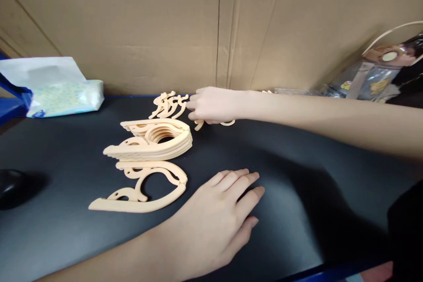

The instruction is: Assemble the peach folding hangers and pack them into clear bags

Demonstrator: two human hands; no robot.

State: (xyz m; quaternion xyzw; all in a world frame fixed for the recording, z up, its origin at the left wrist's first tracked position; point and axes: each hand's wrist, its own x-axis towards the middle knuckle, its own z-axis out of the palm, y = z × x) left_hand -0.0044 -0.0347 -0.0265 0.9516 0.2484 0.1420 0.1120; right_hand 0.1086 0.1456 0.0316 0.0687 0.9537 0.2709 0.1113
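Two bare hands are all I have in the head view, both over a black tabletop (297, 211) that runs back to a wall of brown cardboard (148, 22). My left hand (214, 216) lies flat on the near part of the table, palm down, fingers spread and relaxed, gripping nothing; its fingertips point to the right and far side. Just left of it, apart from the wrist, lies a single flat wooden cutout (142, 191), pale tan, with curved openings. Beyond that, toward the far side, sits a stack of the same cutouts (155, 141), several deep and roughly squared up. My right hand (211, 105) is stretched across from the right to the far edge of the table, fingers curled down onto a cluster of small hooked wooden pieces (168, 105) lying against the cardboard; the fingertips touch the nearest of these, and a couple more curved bits (228, 122) show under the palm, but I cannot tell whether any piece is actually pinched. At the far left rests a soft pack of tissues (66, 97) with a white sheet on top, beside something blue. A dark rounded object (13, 185) sits at the left edge. At the far right are clear plastic bags (373, 81) with printed contents.
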